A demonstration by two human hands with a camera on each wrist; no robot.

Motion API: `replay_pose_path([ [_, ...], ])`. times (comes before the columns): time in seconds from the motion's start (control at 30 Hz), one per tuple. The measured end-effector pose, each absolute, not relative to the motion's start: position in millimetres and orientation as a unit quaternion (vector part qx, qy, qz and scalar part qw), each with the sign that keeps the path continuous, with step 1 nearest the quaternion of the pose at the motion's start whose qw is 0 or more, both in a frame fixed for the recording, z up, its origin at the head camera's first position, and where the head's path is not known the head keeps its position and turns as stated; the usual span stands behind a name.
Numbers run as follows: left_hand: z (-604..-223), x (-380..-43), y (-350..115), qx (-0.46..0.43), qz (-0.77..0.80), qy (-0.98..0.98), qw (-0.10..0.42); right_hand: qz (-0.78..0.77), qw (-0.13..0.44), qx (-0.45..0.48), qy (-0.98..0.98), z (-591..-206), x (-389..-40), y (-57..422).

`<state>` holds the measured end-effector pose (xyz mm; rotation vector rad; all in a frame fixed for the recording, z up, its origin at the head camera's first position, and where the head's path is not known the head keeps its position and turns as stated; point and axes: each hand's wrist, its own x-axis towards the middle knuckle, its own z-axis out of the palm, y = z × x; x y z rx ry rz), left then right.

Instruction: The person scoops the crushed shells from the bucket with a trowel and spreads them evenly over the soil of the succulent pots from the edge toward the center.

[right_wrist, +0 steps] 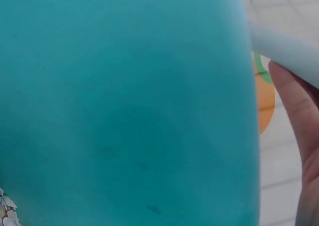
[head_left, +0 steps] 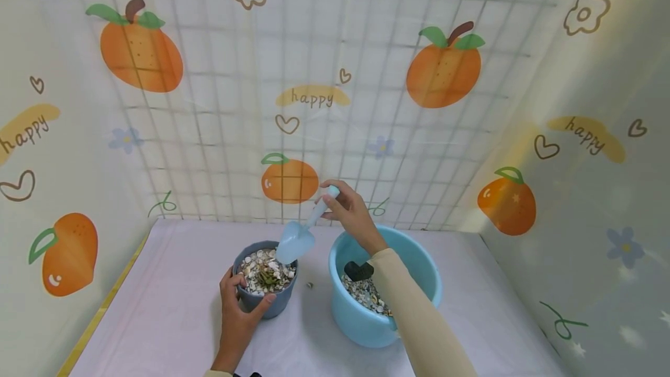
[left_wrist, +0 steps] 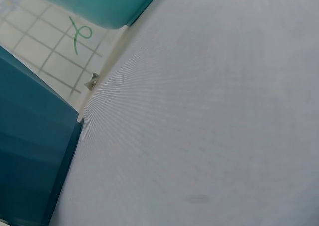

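My right hand [head_left: 349, 209] pinches the handle of a light blue toy-like trowel [head_left: 295, 242], whose scoop tilts down over the right rim of a grey-blue flowerpot [head_left: 277, 305]. Small white shell pieces [head_left: 255, 265] fill the pot around a little green succulent [head_left: 268, 278]. Around the pot's near left side my left hand [head_left: 238, 313] grips, with a finger over the rim and the thumb on the front wall. The left wrist view shows only the pot's wall [left_wrist: 32, 151], not the hand. In the right wrist view, the thumb [right_wrist: 297, 104] presses under the trowel handle [right_wrist: 286, 51].
A turquoise bucket [head_left: 361, 330] stands right of the pot, beneath my right forearm. Inside are shell pieces [head_left: 361, 295] and a dark heart-shaped object [head_left: 359, 271]. A small bit [head_left: 310, 285] lies on the white-covered table [head_left: 183, 284]. A printed curtain over a grid [head_left: 220, 103] rises behind.
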<state>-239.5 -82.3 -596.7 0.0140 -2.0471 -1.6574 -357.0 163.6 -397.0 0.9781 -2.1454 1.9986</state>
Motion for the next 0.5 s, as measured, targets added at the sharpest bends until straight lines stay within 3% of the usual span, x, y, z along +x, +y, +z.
replay_pose_path([
  [0.5, -595.4, -237.5, -79.5, 0.011, -0.608, -0.751, 0.258, 0.637, 0.049, 0.301, -0.708, -402.9, -363.2, 166.0],
])
